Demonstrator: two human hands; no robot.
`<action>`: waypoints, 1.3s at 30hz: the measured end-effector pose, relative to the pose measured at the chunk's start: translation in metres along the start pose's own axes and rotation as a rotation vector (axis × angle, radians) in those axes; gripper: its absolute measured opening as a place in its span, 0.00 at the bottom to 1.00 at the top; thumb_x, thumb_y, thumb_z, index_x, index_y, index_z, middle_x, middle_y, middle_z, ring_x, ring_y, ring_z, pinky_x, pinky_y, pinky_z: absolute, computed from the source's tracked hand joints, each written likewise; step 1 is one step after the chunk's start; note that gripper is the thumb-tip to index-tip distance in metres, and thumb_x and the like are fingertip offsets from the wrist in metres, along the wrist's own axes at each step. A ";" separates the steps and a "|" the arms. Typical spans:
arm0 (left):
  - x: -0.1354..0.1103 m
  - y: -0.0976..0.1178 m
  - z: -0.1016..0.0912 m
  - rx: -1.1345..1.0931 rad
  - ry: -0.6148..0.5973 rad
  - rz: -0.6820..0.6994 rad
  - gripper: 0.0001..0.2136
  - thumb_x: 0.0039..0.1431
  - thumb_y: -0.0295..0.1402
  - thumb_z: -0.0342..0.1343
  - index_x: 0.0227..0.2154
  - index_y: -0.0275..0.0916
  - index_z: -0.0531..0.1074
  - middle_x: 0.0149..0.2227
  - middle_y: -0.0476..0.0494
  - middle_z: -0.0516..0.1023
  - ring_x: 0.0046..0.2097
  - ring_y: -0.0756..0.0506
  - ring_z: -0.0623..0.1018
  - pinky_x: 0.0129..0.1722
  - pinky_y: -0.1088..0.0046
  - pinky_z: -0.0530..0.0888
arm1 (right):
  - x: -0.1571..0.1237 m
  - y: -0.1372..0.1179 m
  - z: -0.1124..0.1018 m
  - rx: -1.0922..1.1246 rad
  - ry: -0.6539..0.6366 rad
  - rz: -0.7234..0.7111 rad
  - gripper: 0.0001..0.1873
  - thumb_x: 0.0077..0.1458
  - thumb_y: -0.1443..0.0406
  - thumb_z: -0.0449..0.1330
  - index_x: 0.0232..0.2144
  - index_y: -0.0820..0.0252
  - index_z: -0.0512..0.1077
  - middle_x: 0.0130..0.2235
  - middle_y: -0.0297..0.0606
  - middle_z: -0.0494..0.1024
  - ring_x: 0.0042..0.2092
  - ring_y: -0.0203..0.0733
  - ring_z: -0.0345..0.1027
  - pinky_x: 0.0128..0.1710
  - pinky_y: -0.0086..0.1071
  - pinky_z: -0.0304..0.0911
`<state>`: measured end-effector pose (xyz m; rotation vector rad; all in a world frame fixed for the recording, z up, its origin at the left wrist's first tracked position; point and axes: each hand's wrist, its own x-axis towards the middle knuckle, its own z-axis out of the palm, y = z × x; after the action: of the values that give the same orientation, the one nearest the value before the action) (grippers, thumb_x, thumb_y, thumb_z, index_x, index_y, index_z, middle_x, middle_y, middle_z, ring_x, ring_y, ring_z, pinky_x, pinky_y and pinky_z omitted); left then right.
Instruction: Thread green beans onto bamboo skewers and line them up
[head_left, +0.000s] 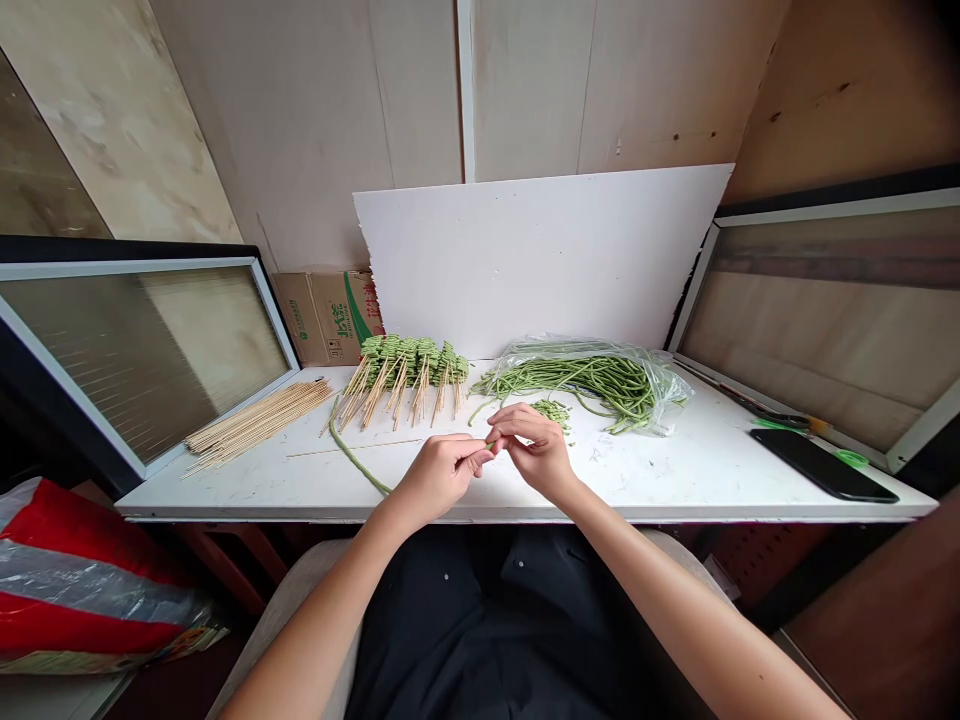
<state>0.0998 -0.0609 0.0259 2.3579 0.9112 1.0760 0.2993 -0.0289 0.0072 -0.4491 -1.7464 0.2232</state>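
Left hand (444, 472) and right hand (538, 452): fingers pinched, 1 bean (489, 447) between them, above the near edge of the table (630, 488). Finished, by the look: skewered beans (415, 360), 1 row. Remaining: bagged beans (592, 380), bare sticks (259, 418). Also: short bits (555, 411), carton (328, 318), phone (820, 463). Possible hindrance: 1 long bean (350, 455) beside the left forearm.

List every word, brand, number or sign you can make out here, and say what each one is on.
"北": appears to be the first of the large green characters on the cardboard box; the rest are too blurred to read surely.
Red characters at the box's right edge: partly cut off, not readable.
Small green print and marks on the box: too small to read.
Red bag: no readable text.
Black phone: no text visible.
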 end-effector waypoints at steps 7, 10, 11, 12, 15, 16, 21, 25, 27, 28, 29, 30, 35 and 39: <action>-0.001 -0.003 0.002 -0.124 0.043 0.083 0.18 0.75 0.39 0.53 0.31 0.37 0.80 0.28 0.44 0.76 0.29 0.49 0.72 0.32 0.72 0.70 | -0.003 -0.001 0.006 0.226 0.042 0.229 0.13 0.62 0.58 0.69 0.26 0.53 0.82 0.29 0.39 0.82 0.43 0.50 0.79 0.47 0.44 0.73; -0.001 0.000 0.004 -0.167 0.099 0.038 0.17 0.74 0.41 0.54 0.36 0.37 0.82 0.30 0.43 0.78 0.28 0.49 0.73 0.32 0.72 0.72 | -0.001 0.003 0.005 0.358 0.074 0.358 0.13 0.58 0.53 0.72 0.29 0.54 0.84 0.32 0.41 0.84 0.40 0.48 0.79 0.39 0.40 0.74; -0.001 0.001 0.004 -0.170 0.108 0.018 0.17 0.74 0.42 0.54 0.38 0.37 0.83 0.30 0.43 0.78 0.28 0.49 0.74 0.32 0.72 0.73 | 0.001 0.006 0.002 0.380 0.091 0.408 0.14 0.56 0.52 0.73 0.30 0.55 0.84 0.33 0.41 0.84 0.38 0.46 0.78 0.35 0.38 0.73; 0.000 0.000 0.004 -0.172 0.110 -0.001 0.16 0.74 0.42 0.55 0.39 0.37 0.83 0.31 0.43 0.79 0.28 0.49 0.75 0.33 0.72 0.73 | 0.002 0.011 -0.002 0.379 0.112 0.458 0.15 0.55 0.51 0.73 0.32 0.55 0.84 0.35 0.41 0.84 0.35 0.45 0.77 0.32 0.36 0.72; 0.001 -0.010 0.003 -0.205 0.112 -0.074 0.17 0.73 0.44 0.56 0.41 0.36 0.84 0.33 0.43 0.78 0.27 0.50 0.73 0.33 0.72 0.73 | 0.005 0.037 -0.024 0.243 0.170 0.576 0.19 0.50 0.49 0.75 0.35 0.57 0.84 0.38 0.43 0.86 0.33 0.42 0.75 0.27 0.34 0.69; 0.002 -0.014 0.004 -0.222 0.114 -0.103 0.18 0.73 0.45 0.56 0.43 0.36 0.84 0.33 0.43 0.77 0.27 0.51 0.72 0.32 0.73 0.72 | 0.004 0.049 -0.034 0.162 0.186 0.604 0.21 0.49 0.48 0.76 0.35 0.58 0.85 0.40 0.45 0.86 0.34 0.43 0.76 0.28 0.34 0.70; 0.005 -0.032 0.006 -0.316 0.102 -0.163 0.23 0.75 0.47 0.50 0.55 0.35 0.80 0.36 0.43 0.75 0.30 0.50 0.69 0.33 0.73 0.72 | -0.012 0.107 -0.080 -0.154 0.198 0.706 0.28 0.43 0.45 0.76 0.35 0.63 0.85 0.38 0.51 0.87 0.38 0.52 0.80 0.39 0.43 0.74; 0.005 -0.034 0.005 -0.297 0.080 -0.119 0.21 0.75 0.43 0.51 0.60 0.36 0.77 0.44 0.39 0.76 0.36 0.49 0.74 0.42 0.70 0.76 | -0.023 0.134 -0.090 -0.360 0.084 0.798 0.22 0.45 0.51 0.75 0.34 0.64 0.85 0.34 0.51 0.87 0.34 0.52 0.79 0.35 0.40 0.70; 0.005 -0.035 0.003 -0.293 0.042 -0.141 0.21 0.75 0.42 0.51 0.62 0.37 0.76 0.44 0.39 0.77 0.37 0.49 0.75 0.42 0.70 0.76 | -0.022 0.142 -0.087 -0.448 0.027 0.809 0.18 0.46 0.54 0.74 0.33 0.62 0.86 0.34 0.50 0.87 0.33 0.50 0.78 0.35 0.39 0.68; 0.005 -0.036 0.003 -0.302 0.026 -0.158 0.21 0.75 0.41 0.52 0.63 0.38 0.75 0.43 0.40 0.78 0.36 0.49 0.75 0.42 0.70 0.76 | -0.021 0.145 -0.085 -0.475 0.013 0.807 0.16 0.47 0.55 0.74 0.33 0.62 0.86 0.35 0.49 0.87 0.34 0.50 0.78 0.35 0.39 0.68; 0.005 -0.038 0.003 -0.318 0.016 -0.176 0.22 0.74 0.41 0.53 0.65 0.38 0.73 0.42 0.41 0.78 0.35 0.49 0.75 0.41 0.70 0.76 | -0.019 0.147 -0.084 -0.489 0.012 0.803 0.15 0.47 0.56 0.74 0.33 0.61 0.86 0.37 0.49 0.88 0.35 0.50 0.78 0.36 0.39 0.68; 0.004 -0.040 0.003 -0.339 0.013 -0.193 0.23 0.73 0.41 0.54 0.66 0.38 0.72 0.41 0.41 0.79 0.34 0.50 0.75 0.41 0.70 0.76 | -0.017 0.148 -0.083 -0.493 0.019 0.800 0.15 0.47 0.57 0.74 0.34 0.62 0.86 0.39 0.50 0.88 0.36 0.50 0.78 0.37 0.39 0.69; 0.005 -0.048 0.008 -0.440 0.045 -0.264 0.30 0.70 0.42 0.60 0.69 0.35 0.64 0.43 0.37 0.83 0.31 0.50 0.78 0.39 0.67 0.78 | -0.006 0.135 -0.084 -0.429 0.110 0.723 0.19 0.57 0.55 0.66 0.43 0.63 0.86 0.46 0.51 0.87 0.37 0.50 0.76 0.41 0.42 0.71; 0.005 -0.048 0.012 -0.464 0.067 -0.302 0.28 0.68 0.44 0.63 0.65 0.35 0.66 0.42 0.35 0.85 0.31 0.48 0.81 0.40 0.64 0.79 | 0.009 0.097 -0.087 -0.302 0.079 0.608 0.21 0.59 0.53 0.67 0.47 0.61 0.86 0.44 0.48 0.88 0.42 0.51 0.78 0.43 0.43 0.73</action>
<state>0.0926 -0.0243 -0.0071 1.7567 0.8909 1.1047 0.3992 0.0547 -0.0032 -1.1931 -1.5299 0.3661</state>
